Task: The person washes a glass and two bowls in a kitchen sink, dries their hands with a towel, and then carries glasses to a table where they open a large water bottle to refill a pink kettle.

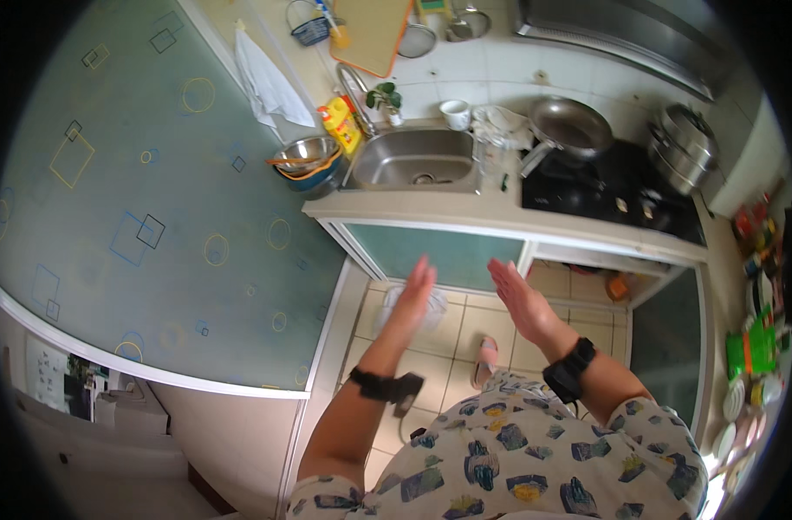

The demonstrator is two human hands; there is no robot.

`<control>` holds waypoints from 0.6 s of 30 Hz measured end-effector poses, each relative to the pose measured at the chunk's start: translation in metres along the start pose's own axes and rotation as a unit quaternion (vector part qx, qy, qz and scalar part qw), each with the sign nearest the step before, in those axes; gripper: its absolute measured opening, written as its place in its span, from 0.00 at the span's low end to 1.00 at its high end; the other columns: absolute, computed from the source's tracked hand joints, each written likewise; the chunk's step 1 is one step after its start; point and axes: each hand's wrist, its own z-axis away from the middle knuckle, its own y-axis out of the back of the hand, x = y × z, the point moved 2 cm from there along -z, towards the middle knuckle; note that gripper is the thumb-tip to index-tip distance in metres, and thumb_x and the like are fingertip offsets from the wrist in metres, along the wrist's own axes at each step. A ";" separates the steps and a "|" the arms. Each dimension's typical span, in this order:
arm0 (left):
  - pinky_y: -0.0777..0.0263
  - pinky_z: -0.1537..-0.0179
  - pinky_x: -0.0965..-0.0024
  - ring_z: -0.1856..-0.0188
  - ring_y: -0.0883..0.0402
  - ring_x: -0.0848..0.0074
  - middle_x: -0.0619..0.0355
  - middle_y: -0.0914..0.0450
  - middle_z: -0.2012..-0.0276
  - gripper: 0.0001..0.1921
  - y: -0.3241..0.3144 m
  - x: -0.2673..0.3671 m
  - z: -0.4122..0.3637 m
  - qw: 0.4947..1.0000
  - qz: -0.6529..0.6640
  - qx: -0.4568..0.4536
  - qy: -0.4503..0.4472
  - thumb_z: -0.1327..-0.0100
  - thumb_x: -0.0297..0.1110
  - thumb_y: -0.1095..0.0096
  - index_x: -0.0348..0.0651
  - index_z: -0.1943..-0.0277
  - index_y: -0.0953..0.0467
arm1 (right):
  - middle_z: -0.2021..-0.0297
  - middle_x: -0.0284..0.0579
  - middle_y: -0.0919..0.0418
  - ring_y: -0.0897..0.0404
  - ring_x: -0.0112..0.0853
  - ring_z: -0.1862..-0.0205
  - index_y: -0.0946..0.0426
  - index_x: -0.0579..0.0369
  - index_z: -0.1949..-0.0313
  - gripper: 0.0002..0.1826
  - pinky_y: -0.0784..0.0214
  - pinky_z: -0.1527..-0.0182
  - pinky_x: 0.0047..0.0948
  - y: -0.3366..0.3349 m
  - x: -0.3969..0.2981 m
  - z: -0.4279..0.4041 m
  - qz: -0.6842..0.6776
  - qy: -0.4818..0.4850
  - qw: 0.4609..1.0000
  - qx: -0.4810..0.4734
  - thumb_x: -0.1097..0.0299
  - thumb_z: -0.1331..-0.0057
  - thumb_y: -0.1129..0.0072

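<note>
My left hand [414, 299] is raised over the tiled floor, flat, blurred and with nothing in it. Opposite it, my right hand [527, 304] is held up the same way, its fingers stretched out and empty. The palms face each other with a wide gap between them. Black wristbands [568, 370] with small devices are strapped on both wrists. Beyond the hands stands a kitchen counter [415, 205] with a stainless steel sink [415, 159]. Behind my left hand, a whitish plastic bag [435, 311] lies on the floor.
A frying pan [571, 127] and a steel steamer pot [682, 149] sit on the black gas hob [630, 195]. Stacked bowls [308, 156] and a yellow detergent bottle [343, 123] stand left of the sink. A frosted glass sliding door [175, 195] borders the left; packages [752, 348] line the right.
</note>
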 end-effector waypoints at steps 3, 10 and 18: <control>0.67 0.31 0.70 0.28 0.62 0.70 0.51 0.59 0.29 0.33 -0.020 0.041 -0.101 0.990 0.106 -0.004 -0.098 0.27 0.50 0.69 0.35 0.30 0.60 | 0.29 0.46 0.61 0.63 0.33 0.28 0.60 0.59 0.31 0.37 0.71 0.30 0.31 -0.045 -0.057 -0.098 -0.003 0.146 0.989 -0.013 0.44 0.28 0.72; 0.57 0.32 0.62 0.29 0.54 0.56 0.40 0.55 0.31 0.31 0.087 0.219 -0.179 0.811 -0.009 0.129 -0.571 0.32 0.38 0.62 0.30 0.32 0.55 | 0.31 0.49 0.54 0.52 0.36 0.30 0.58 0.64 0.32 0.35 0.62 0.32 0.31 -0.181 -0.237 -0.190 0.138 0.566 0.804 -0.119 0.51 0.30 0.70; 0.40 0.41 0.56 0.47 0.28 0.52 0.43 0.26 0.50 0.21 0.221 0.057 -0.383 0.834 -0.352 0.275 -0.325 0.41 0.31 0.47 0.35 0.44 0.32 | 0.31 0.48 0.54 0.49 0.40 0.32 0.58 0.48 0.30 0.40 0.44 0.40 0.40 -0.020 -0.057 -0.493 0.223 0.073 0.961 0.149 0.41 0.33 0.60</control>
